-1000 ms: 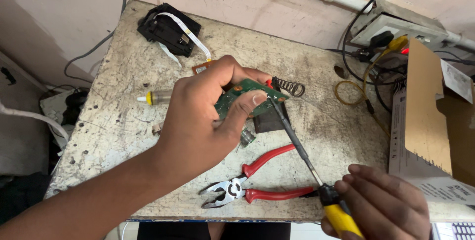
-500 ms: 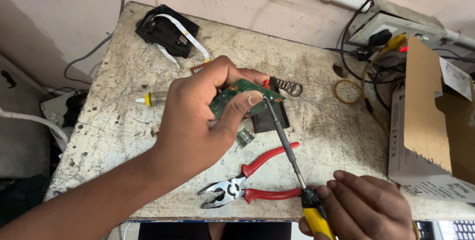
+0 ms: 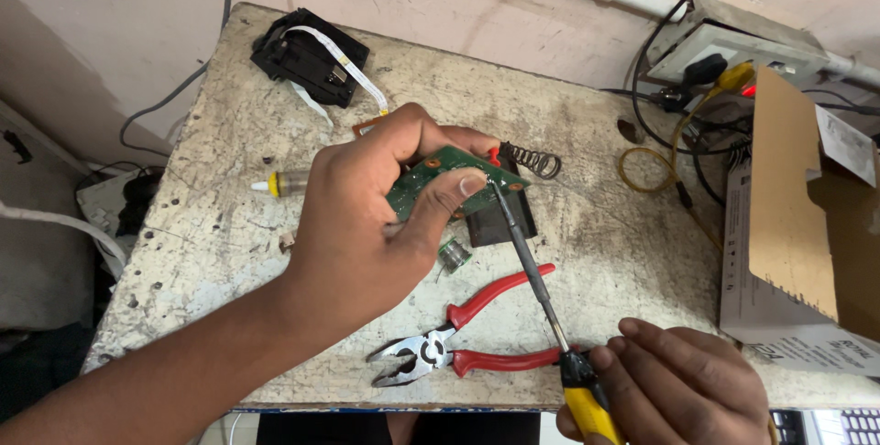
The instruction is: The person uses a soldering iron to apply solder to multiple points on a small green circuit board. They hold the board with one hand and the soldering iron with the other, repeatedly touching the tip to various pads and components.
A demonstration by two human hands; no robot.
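Screwdriver, yellow handle with black collar and long grey metal shaft: handle at the near edge of the view, gripped by the right hand, fingers closed around it. Shaft slants up and left; its tip meets the green circuit board just beside the left thumb.

Circuit board, green, flat, rectangular, with small soldered parts: held above the table in the left hand, thumb and fingers clamped on its edges. The hand covers most of the board. A dark block sits under the board's right end; whether it is fixed to the board cannot be told.

Combination pliers, red grips, bare steel jaws slightly apart: lying on the table near its front edge, under the screwdriver shaft.

Small round metal part: on the table just below the left hand.

Small bottle, clear body, yellow cap and white nozzle: lying on its side, left of the hand.

Coiled wire spring, dark: on the table beyond the board.

Black plastic module with white ribbon cable: far left corner.

Table: pale, stained, pitted top.

Cardboard box, brown and white: right side. Cables and wall socket plate: far right.
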